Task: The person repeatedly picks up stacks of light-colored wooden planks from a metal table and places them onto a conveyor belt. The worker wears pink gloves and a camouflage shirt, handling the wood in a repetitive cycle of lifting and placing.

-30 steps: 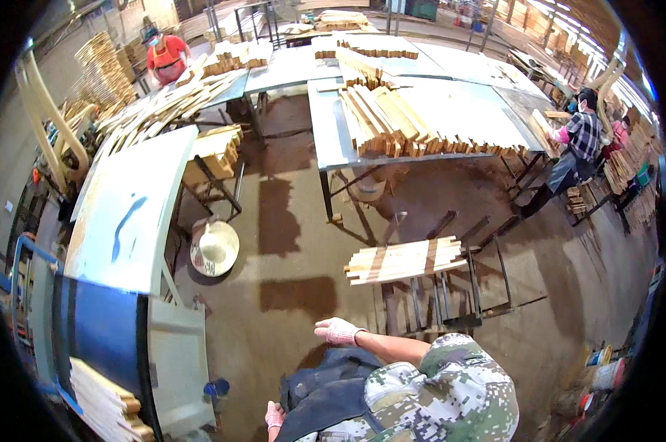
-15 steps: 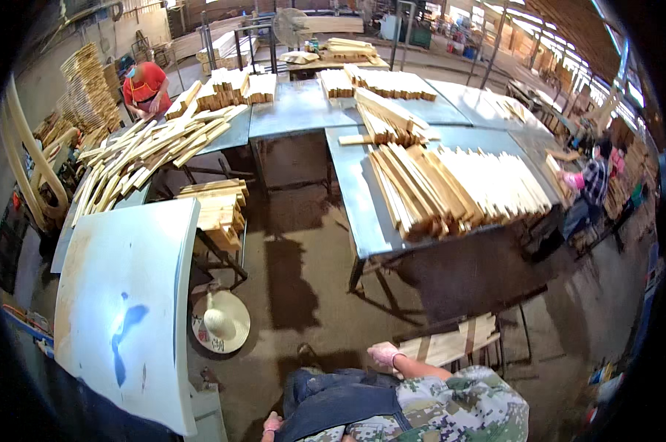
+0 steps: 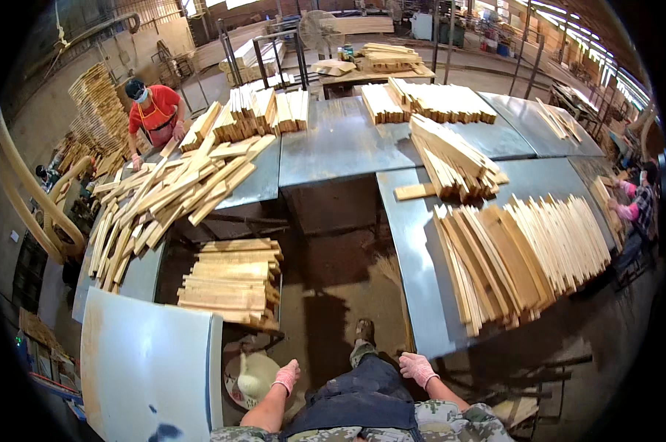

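My left hand (image 3: 285,377) in a pink glove hangs by my left hip, holding nothing, above a pale straw hat (image 3: 253,377) on the floor. My right hand (image 3: 417,366), also gloved in pink, is empty, fingers loosely apart, close to the near corner of a metal table (image 3: 421,295). That table carries a fanned row of thin wooden slats (image 3: 520,254). My dark apron and camouflage sleeves fill the lower edge. One shoe (image 3: 364,331) shows on the brown floor ahead.
A low stack of boards (image 3: 233,280) sits ahead left, beside a white panel (image 3: 149,368). More metal tables hold loose slats (image 3: 163,195) and bundles (image 3: 436,103). A person in red (image 3: 152,110) works far left; another person (image 3: 635,202) stands at the right.
The view has swung forward and toward the tables. My right hand has dropped from in front of me to my right side; the left hand came into fuller view.
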A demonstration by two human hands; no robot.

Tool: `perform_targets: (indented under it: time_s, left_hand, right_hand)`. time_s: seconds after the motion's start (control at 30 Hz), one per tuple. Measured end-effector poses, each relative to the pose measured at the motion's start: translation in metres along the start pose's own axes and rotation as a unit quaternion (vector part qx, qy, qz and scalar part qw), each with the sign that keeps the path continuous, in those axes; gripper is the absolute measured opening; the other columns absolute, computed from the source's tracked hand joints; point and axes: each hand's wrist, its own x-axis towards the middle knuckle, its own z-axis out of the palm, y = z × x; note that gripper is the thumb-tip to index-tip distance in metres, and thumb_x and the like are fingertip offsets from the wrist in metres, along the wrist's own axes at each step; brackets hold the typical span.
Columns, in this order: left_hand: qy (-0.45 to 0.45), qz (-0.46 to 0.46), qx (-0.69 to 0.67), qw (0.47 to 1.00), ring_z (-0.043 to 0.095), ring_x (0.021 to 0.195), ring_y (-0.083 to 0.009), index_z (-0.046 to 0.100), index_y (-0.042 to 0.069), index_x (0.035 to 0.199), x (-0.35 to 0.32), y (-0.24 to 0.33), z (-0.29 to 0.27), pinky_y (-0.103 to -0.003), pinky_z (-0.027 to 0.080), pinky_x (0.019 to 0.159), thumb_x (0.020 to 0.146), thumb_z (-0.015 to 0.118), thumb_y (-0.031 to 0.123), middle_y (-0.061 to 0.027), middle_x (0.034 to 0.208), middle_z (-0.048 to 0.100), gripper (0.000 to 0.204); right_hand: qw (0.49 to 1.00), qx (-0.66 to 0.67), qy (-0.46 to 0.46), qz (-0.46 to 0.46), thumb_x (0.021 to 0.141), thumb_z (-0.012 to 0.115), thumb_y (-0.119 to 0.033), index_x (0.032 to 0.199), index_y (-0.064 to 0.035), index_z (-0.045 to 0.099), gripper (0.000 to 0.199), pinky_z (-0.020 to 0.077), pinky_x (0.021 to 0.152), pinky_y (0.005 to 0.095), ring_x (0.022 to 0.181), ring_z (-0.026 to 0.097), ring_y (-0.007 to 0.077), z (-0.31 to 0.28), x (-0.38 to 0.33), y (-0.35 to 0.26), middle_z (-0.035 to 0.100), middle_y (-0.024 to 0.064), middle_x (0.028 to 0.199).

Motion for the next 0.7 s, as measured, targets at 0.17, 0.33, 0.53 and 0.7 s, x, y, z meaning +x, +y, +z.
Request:
perform_targets:
  time_s: [0.17,0.33,0.53,0.7]
  left_hand:
    - [0.035,-0.059,0.112,0.991,0.066,0.111,-0.0298,0.071,0.001,0.130,0.040,0.118,0.028,-0.043,0.047,0.101,0.103,0.057,0.052,-0.0145,0.126,0.073,0.060]
    - [0.012,-0.018,0.034,0.999,0.061,0.120,-0.0316,0.066,-0.001,0.133,0.110,0.246,0.051,-0.045,0.045,0.104,0.103,0.058,0.049,-0.0162,0.132,0.068,0.059]
    - [-0.006,0.033,-0.048,0.998,0.062,0.126,-0.0328,0.064,0.005,0.140,0.164,0.435,0.091,-0.047,0.047,0.108,0.103,0.059,0.045,-0.0157,0.135,0.069,0.055]
    - [-0.029,0.164,-0.123,0.978,0.057,0.090,-0.0154,0.071,0.009,0.121,0.266,0.602,0.106,-0.033,0.047,0.081,0.100,0.066,0.036,0.0003,0.100,0.065,0.035]
  right_hand:
    - [0.998,0.004,-0.034,-0.050,0.104,0.065,-0.013,0.101,-0.0119,0.059,0.006,0.0376,0.050,0.0241,0.061,0.047,0.0090,0.060,0.080,-0.158,0.051,-0.0023,0.079]
    - [0.995,-0.022,-0.070,-0.060,0.103,0.068,-0.015,0.142,-0.0038,0.056,0.042,0.0453,0.058,0.0244,0.069,0.055,0.0097,0.111,0.174,-0.284,0.060,0.0004,0.090]
    - [0.994,-0.063,-0.090,-0.027,0.103,0.070,-0.018,0.157,-0.0007,0.045,0.062,0.0464,0.059,0.0255,0.068,0.054,0.0091,0.207,0.289,-0.409,0.061,-0.0015,0.087]
    - [0.993,-0.057,-0.097,0.023,0.105,0.067,-0.018,0.134,-0.0046,0.062,0.033,0.0439,0.057,0.0244,0.065,0.051,0.0080,0.273,0.379,-0.506,0.057,-0.0031,0.083]
